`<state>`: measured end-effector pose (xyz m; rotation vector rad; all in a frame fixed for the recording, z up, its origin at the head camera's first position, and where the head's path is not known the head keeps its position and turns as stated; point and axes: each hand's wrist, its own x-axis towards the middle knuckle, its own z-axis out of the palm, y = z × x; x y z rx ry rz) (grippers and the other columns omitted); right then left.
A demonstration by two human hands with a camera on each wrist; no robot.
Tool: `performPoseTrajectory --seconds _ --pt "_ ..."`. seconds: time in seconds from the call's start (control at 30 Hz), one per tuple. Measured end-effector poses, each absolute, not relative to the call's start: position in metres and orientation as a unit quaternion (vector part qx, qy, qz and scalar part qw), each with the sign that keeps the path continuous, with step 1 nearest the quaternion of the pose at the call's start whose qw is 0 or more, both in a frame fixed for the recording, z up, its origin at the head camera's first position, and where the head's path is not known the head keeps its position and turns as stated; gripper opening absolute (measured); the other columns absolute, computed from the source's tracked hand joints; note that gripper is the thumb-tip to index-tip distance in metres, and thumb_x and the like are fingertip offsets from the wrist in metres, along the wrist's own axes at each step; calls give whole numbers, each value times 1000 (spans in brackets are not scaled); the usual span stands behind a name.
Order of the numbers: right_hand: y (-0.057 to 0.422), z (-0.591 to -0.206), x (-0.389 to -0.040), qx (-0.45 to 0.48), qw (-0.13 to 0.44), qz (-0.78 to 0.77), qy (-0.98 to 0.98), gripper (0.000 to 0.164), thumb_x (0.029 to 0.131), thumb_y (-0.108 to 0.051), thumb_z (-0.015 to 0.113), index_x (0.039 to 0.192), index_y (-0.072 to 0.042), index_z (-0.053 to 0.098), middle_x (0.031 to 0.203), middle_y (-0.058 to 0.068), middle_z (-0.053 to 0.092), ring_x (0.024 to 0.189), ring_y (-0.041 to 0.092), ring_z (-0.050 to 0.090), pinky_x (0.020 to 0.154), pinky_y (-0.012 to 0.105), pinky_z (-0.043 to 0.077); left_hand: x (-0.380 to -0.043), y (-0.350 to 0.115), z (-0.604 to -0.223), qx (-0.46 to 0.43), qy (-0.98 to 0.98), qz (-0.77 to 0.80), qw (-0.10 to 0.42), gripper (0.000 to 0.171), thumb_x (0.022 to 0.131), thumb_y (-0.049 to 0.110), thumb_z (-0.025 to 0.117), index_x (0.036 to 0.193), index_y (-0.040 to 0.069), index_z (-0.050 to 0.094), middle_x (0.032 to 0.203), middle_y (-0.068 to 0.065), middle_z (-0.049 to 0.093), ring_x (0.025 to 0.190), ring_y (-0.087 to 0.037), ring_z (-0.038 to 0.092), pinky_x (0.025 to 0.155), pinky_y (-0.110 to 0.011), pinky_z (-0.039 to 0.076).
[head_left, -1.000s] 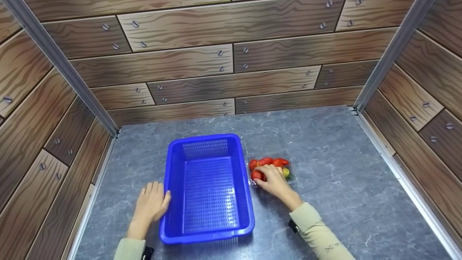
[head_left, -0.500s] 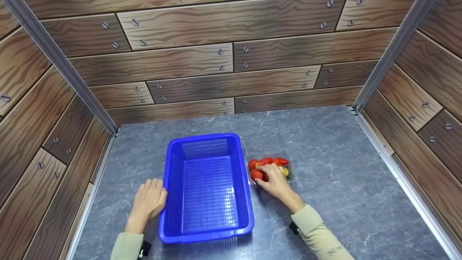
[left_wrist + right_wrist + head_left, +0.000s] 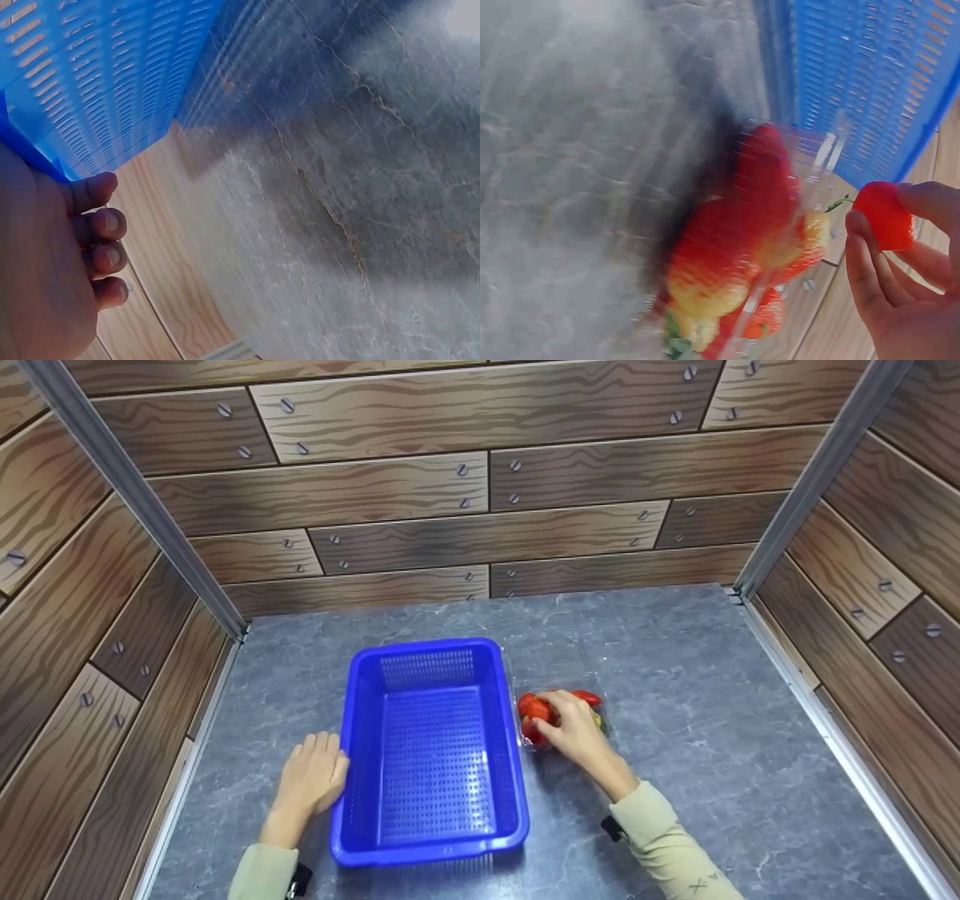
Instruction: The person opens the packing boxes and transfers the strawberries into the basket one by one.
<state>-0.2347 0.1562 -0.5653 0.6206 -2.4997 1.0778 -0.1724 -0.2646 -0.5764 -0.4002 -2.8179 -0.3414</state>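
My right hand [image 3: 576, 729] pinches a red strawberry [image 3: 881, 215] between thumb and fingers, its thin green stem sticking out to the side in the right wrist view. In the head view the hand is over a clear plastic box [image 3: 606, 684] that contains more strawberries [image 3: 712, 255], some with pale yellowish ends. The hand covers part of them. To the left is a blue perforated basket [image 3: 430, 855]. My left hand [image 3: 313, 774] holds its left rim, back of the hand up, with fingers curled in the left wrist view [image 3: 105, 240].
The basket has nothing inside and stands close beside the plastic box on a grey marbled tabletop [image 3: 690, 660]. Wood-patterned panels [image 3: 480, 480] rise at the back and both sides, with metal rails [image 3: 825, 712] along the side edges.
My right hand has lifted the strawberry from the near-left part of the group and shifted its grip slightly upward. The left hand and basket stay almost in place.
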Motion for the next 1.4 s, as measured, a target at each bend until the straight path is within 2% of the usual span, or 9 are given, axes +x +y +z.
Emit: performPoseTrajectory --seconds 0.47,0.67,0.9,1.1,1.23,1.4 --pt "134 -530 -251 261 203 398 -856 34 76 5 77 109 6 68 98 17 67 82 27 66 69 37 56 -173 -264 -576 -138 -973 -115 143 13 94 11 44 92 0 52 90 -18 52 92 -40 53 79 -51 42" --pt "109 -518 -261 287 185 411 -845 35 79 4 76 112 9 66 101 20 67 86 29 67 74 37 57 -173 -265 -575 -135 -975 -114 135 13 95 11 44 92 1 52 89 -17 52 90 -39 53 78 -50 42" --pt "71 -506 -266 307 183 418 -835 36 76 3 76 111 8 67 104 21 67 93 34 67 84 41 55 -173 -264 -575 -135 -975 -116 134 14 95 11 44 93 0 53 90 -17 53 89 -39 52 78 -50 42" --pt "42 -497 -267 316 149 416 -840 33 76 2 78 108 5 68 103 18 68 96 32 65 87 41 53 -174 -260 -578 -142 -973 -120 134 14 95 10 44 93 -1 54 91 -18 55 90 -39 54 77 -50 43" --pt "21 -494 -269 286 117 423 -852 35 76 0 80 110 3 69 106 17 70 99 33 65 94 46 47 -175 -260 -579 -144 -974 -120 128 15 95 11 44 93 0 53 91 -18 55 91 -39 54 78 -51 43" --pt "-6 -503 -272 235 76 481 -841 38 74 3 80 110 2 70 109 17 70 94 29 68 89 40 52 -175 -262 -578 -133 -975 -126 128 15 95 11 44 95 -1 54 92 -19 55 93 -41 53 80 -52 43"
